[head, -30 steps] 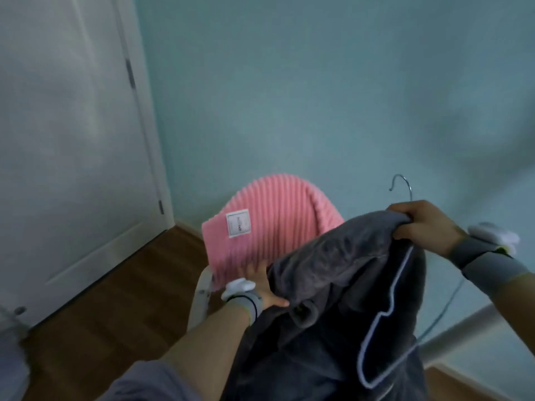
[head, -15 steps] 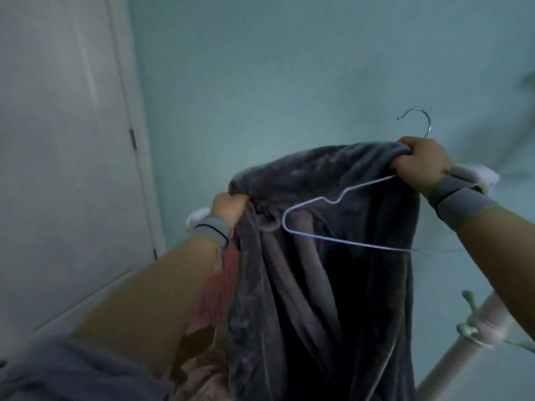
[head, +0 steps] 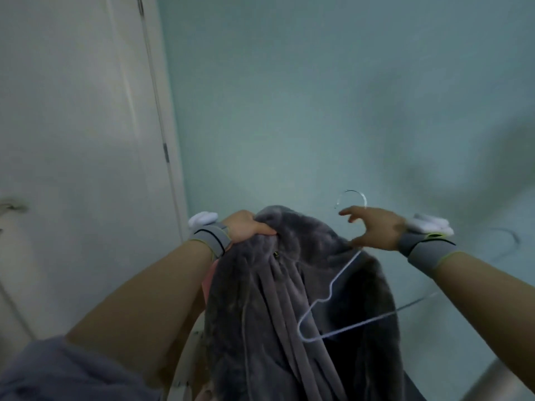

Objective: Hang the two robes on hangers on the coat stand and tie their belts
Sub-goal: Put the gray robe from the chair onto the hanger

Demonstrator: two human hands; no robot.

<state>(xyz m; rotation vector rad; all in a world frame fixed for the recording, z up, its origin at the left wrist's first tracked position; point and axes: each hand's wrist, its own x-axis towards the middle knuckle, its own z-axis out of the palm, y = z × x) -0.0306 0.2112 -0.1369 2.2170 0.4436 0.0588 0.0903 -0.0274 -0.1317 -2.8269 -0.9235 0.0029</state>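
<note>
Robe (head: 289, 299) bunched in clenched L hand (head: 246, 228); R hand (head: 376, 227) fingers spread, touching hanger (head: 327, 299) neck.

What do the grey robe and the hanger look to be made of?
Grey robe: plush fleece, it seems; matte, napped pile hanging in soft, heavy folds. Hanger: thin bent wire, likely metal, with a pale glossy finish; its hook glints. The coating cannot be told.

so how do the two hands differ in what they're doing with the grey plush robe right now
The left hand is clenched shut on a bunch of the grey plush robe at its top; the right hand is spread open, fingers apart. The left grips cloth only; the right is at the neck of the thin white wire hanger, just under its hook. Both are raised to about the same height and wear grey wristbands.
</note>
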